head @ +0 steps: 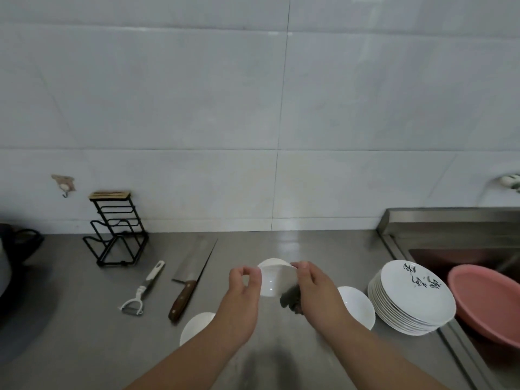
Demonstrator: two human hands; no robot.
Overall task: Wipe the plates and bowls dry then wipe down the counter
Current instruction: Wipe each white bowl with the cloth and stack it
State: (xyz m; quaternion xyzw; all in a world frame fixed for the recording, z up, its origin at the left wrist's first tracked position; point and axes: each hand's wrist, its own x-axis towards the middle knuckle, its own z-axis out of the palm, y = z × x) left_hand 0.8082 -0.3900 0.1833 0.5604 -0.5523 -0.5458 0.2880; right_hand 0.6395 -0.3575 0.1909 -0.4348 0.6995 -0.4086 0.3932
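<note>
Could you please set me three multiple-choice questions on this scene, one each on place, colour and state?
1. The stack of plates stands: A) on the counter beside the sink; B) at the counter's left end; C) inside the sink.
2. The basin in the sink is: A) blue; B) green; C) pink.
3. The small bowl is: A) resting on the counter; B) held by the left hand and right hand; C) lying on the plates.
Answers: 1A, it sits by the sink's rim; 2C, it shows pink; 3B, both hands grip it clear of the counter.
</note>
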